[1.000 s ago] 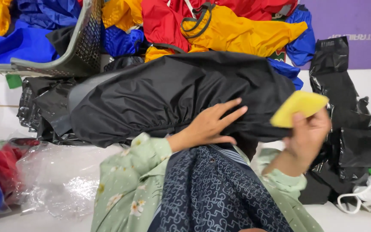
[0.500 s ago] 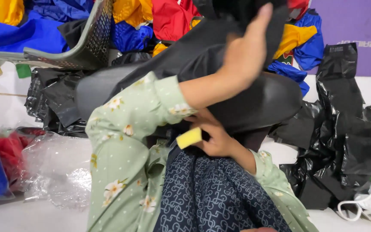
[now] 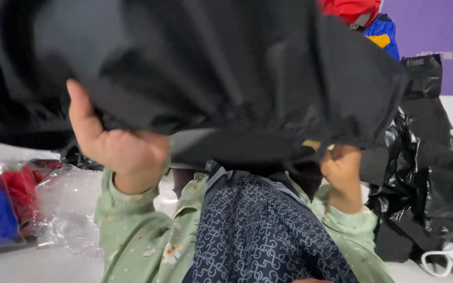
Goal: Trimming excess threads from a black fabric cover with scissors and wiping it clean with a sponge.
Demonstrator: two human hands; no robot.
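Black garment [image 3: 226, 68] raised, spread wide across upper view, long axis left-right. Left hand [image 3: 116, 144] fingers closed on lower left hem; right hand [image 3: 342, 167] fisted beneath right hem, pinching yellow piece [image 3: 313, 144].

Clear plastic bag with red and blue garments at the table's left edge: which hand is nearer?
Left. The left hand grips the black garment just above the clear plastic bag; the right hand is across the lap.
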